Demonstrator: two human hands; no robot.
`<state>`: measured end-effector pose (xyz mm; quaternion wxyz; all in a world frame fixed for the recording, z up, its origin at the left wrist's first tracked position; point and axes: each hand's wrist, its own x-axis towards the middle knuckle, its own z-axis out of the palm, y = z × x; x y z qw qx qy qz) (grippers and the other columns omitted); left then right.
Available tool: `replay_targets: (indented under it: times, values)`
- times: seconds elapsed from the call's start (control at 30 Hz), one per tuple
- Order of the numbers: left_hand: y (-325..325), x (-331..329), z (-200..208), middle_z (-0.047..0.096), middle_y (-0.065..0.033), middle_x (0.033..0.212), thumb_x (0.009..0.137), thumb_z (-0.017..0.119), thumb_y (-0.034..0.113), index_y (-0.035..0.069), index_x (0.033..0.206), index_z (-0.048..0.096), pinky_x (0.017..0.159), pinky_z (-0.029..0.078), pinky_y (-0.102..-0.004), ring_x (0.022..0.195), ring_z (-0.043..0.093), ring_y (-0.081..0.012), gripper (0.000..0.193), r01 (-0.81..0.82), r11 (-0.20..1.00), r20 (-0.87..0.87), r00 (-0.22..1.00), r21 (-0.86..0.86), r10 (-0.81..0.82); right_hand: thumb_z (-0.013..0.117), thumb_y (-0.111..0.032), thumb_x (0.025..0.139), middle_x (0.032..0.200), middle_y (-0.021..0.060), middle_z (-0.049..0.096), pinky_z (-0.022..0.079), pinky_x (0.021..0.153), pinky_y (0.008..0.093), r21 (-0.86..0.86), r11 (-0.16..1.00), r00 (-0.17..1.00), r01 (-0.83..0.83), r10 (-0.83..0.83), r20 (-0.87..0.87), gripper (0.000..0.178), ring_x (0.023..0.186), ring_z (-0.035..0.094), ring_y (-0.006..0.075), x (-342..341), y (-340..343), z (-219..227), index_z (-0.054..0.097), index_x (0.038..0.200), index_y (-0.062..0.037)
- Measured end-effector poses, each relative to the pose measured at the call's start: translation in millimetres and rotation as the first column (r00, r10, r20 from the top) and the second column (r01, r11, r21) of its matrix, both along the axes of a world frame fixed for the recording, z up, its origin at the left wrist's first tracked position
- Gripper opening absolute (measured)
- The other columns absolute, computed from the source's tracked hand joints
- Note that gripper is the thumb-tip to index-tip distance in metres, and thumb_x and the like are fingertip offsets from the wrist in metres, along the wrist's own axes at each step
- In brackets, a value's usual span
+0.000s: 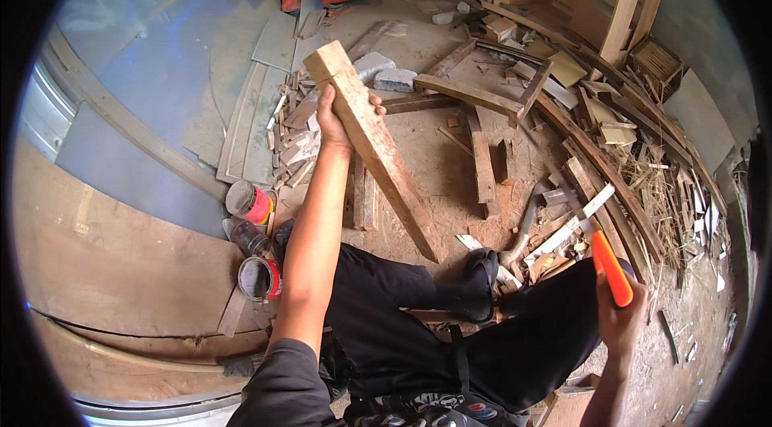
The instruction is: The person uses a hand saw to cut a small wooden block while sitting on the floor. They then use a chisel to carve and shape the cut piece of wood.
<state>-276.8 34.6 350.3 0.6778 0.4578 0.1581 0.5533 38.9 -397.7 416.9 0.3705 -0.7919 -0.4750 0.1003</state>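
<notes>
My left hand (342, 120) is raised in front of me, wrapped round the upper part of a thick wooden beam (382, 162). The beam slants from upper left to lower right, and a line runs across it near its top end. Its lower end comes down near my knees. On the right, my right hand (623, 310) is closed round the orange handle of a hand saw (613, 270). The thin saw blade points up and away to the left, faint against the wood scraps behind it. Saw and beam are apart.
Joined wooden pieces (474, 97) and a grey block (396, 80) lie ahead on the floor. A curved-handled tool (527, 226) rests by my foot. Open cans (259, 278) stand at left. Scrap wood (619, 133) heaps at right, near a wooden frame (623, 1).
</notes>
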Motion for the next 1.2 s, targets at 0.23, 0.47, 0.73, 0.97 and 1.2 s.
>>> replay_targets:
  times: [0.23, 0.47, 0.73, 0.97, 1.2]
  values:
    - [-4.4, 21.6, -1.0, 0.066, -0.0227, 0.076, 0.082, 0.058, 0.075, 0.000, 0.104, 0.058, 0.055, 0.056, -0.0441, 0.060, 0.068, -0.0365, 0.078, 0.225, 0.957, -0.055, 0.974, 0.184, -0.219, 0.069, -0.008, 0.090, 0.057, 0.0169, 0.051, 0.039, 0.051, 0.0348, 0.109, 0.993, 0.999, 0.034, -0.031, -0.035, 0.025, 0.048, 0.049, 0.0196, -12.8, 14.4, -51.4, 0.056, 0.073, 0.0050]
    - [14.9, 44.0, -6.4, 0.070, -0.0302, 0.093, 0.089, 0.054, 0.069, -0.001, 0.119, 0.062, 0.066, 0.058, -0.0476, 0.076, 0.071, -0.0405, 0.076, 0.657, 0.732, -0.010, 0.745, 0.177, -0.667, 0.070, -0.010, 0.091, 0.056, 0.0176, 0.047, 0.037, 0.050, 0.0350, 0.063, 0.997, 0.998, 0.044, -0.040, -0.052, 0.029, 0.047, 0.040, 0.0194, -11.1, 12.6, -86.4, 0.055, 0.072, 0.0044]
    - [9.4, 116.1, 5.9, 0.071, -0.0202, 0.096, 0.094, 0.060, 0.063, -0.002, 0.122, 0.060, 0.078, 0.059, -0.0391, 0.083, 0.073, -0.0263, 0.071, 0.547, 0.817, -0.685, 0.524, -0.185, -0.506, 0.069, -0.012, 0.095, 0.056, 0.0054, 0.039, 0.031, 0.051, 0.0319, 0.095, 0.983, 0.983, 0.155, -0.145, -0.113, 0.026, 0.057, 0.035, 0.0073, 0.1, 9.8, -97.9, 0.058, 0.078, 0.0047]
    - [39.4, 208.4, -76.6, 0.071, -0.0225, 0.118, 0.068, 0.070, 0.086, 0.001, 0.122, 0.073, 0.099, 0.051, -0.0401, 0.113, 0.068, -0.0322, 0.100, 0.631, 0.775, -1.000, -0.003, -0.022, -0.026, 0.072, -0.014, 0.093, 0.054, 0.0127, 0.042, 0.035, 0.049, 0.0333, 0.080, 0.958, 0.961, 0.275, -0.272, -0.043, 0.034, 0.050, 0.036, 0.0128, 5.4, -4.7, -106.2, 0.053, 0.070, 0.0025]
    - [53.5, 236.6, -236.0, 0.074, -0.0155, 0.118, 0.070, 0.074, 0.080, 0.004, 0.122, 0.074, 0.099, 0.049, -0.0371, 0.112, 0.068, -0.0267, 0.092, 0.650, 0.744, -0.987, -0.123, -0.156, -0.099, 0.072, -0.011, 0.094, 0.055, 0.0072, 0.048, 0.035, 0.049, 0.0309, -0.038, 0.940, 0.925, 0.338, -0.339, -0.169, 0.024, 0.052, 0.042, 0.0072, 5.7, -16.3, -118.3, 0.062, 0.078, 0.0046]
